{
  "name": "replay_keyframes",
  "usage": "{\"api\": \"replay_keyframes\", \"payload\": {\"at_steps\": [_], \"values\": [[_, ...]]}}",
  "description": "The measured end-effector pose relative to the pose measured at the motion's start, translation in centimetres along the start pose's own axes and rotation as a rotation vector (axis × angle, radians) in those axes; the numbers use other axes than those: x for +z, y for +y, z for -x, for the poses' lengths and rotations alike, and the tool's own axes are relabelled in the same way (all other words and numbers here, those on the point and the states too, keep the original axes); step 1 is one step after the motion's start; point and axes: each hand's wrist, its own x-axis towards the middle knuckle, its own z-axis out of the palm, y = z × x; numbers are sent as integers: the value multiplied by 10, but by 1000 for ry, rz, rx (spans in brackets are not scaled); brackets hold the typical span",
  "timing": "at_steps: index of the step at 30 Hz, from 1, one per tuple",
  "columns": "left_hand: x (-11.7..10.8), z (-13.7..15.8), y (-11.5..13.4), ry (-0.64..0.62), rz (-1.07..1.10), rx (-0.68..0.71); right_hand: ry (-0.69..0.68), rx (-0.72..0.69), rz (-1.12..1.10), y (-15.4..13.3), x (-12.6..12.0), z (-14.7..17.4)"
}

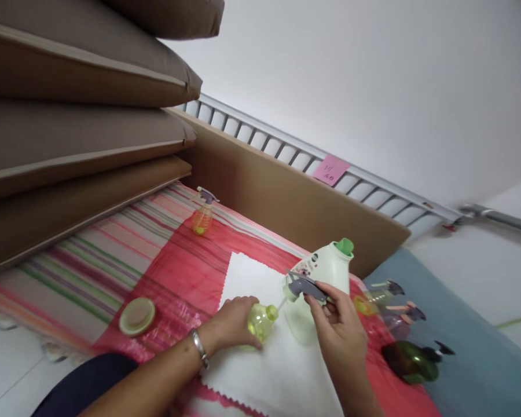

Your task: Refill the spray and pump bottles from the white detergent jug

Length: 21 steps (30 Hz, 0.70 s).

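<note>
My left hand (237, 321) is wrapped round a small clear bottle (260, 324) with yellow-green liquid and a pale green neck. In my right hand (336, 315) is a grey trigger spray head (306, 286), held just right of the bottle. A thin tube runs from the spray head toward the bottle's mouth; whether its tip is inside, I cannot tell. Right behind the spray head stands a large pale green jug (330, 269) with a green cap. Both hands are over a white cloth (243, 278) with zigzag edges.
A filled spray bottle (202, 217) stands at the back left, and a round lid-like dish (136, 317) lies nearer. Several pump and spray bottles, one dark green (410, 360), are on the right. Stacked cushions (82, 133) rise at the left; a cardboard panel (286, 191) borders the back.
</note>
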Motion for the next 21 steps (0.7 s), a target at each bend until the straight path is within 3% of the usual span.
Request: {"api": "replay_keyframes", "payload": {"at_steps": [3,7,10,16,21], "values": [[0,0,-1,-17,-52,13,-127,105,-77,8,16,17],[-3,0,1,-52,-96,29,-155,212,-129,10,20,27],[-5,1,4,-57,-63,7,-147,214,-92,4,14,23],[-1,-1,-1,-53,-52,6,0,198,-101,-1,8,22],[0,-1,-3,-57,-38,-10,-57,186,-196,13,17,40]]}}
